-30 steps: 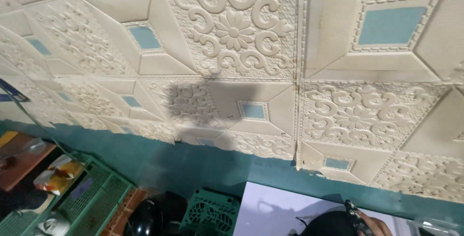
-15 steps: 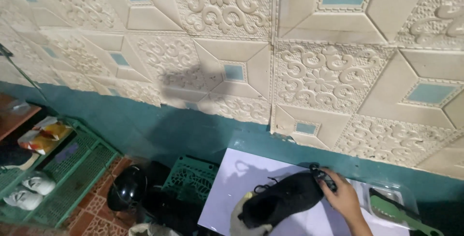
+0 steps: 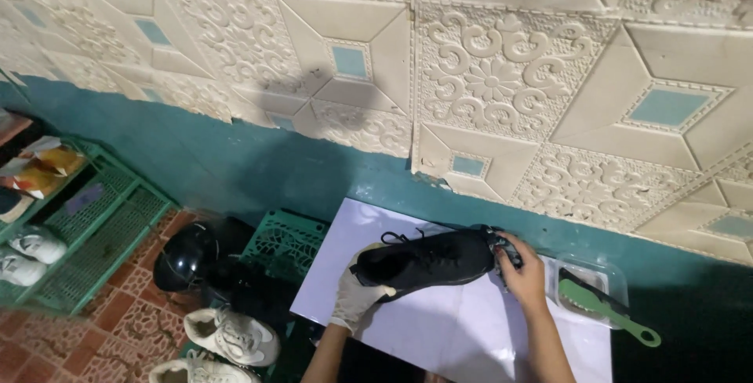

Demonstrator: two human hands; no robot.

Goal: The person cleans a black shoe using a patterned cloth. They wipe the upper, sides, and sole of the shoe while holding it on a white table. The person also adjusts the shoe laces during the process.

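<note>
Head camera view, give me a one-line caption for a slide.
Gloved left hand and bare right hand hold a black lace-up shoe over a white board.

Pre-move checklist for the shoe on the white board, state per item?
1. Left hand, in a pale glove, grips the toe end of the black shoe: ok.
2. Right hand, bare, holds the heel end: ok.
3. Shoe is over the white board, not past its edge: ok.
4. Green brush lies in the clear tray, beside the right hand: ok.
5. Laces loose on top of the shoe: not ok if they should be tucked.
6. Sole resting on the board or lifted: cannot tell.
</note>
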